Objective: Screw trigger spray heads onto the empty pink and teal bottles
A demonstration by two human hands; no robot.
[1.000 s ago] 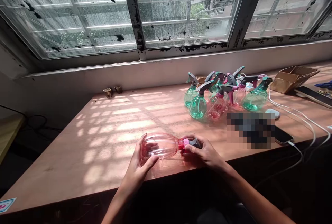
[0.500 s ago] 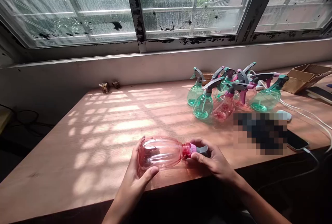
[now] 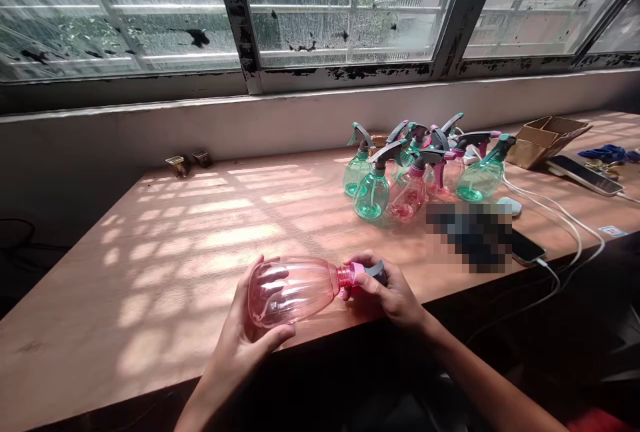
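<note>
A clear pink spray bottle [image 3: 295, 289] lies sideways in front of me, its base to the left and its neck to the right. My left hand [image 3: 250, 319] is wrapped round the base end, thumb along the near side. At the neck, my right hand [image 3: 383, 289] grips the spray head [image 3: 359, 273], which has a pink collar and a grey lever. The collar sits at the threaded neck, some of whose threads show. Part of the spray head is hidden by the right fingers.
Several green and pink spray bottles [image 3: 371, 193] stand grouped at the back right. Beyond them are a cardboard box [image 3: 545, 140], phones [image 3: 527, 245] and white cables [image 3: 555, 209]. Two small containers [image 3: 178, 165] sit at the back left. The wooden table's [image 3: 165, 352] front edge runs below my hands.
The view has shifted right, so things appear farther left. Both hands still hold the bottle and its spray head; the right fingers have shifted slightly around the collar.
</note>
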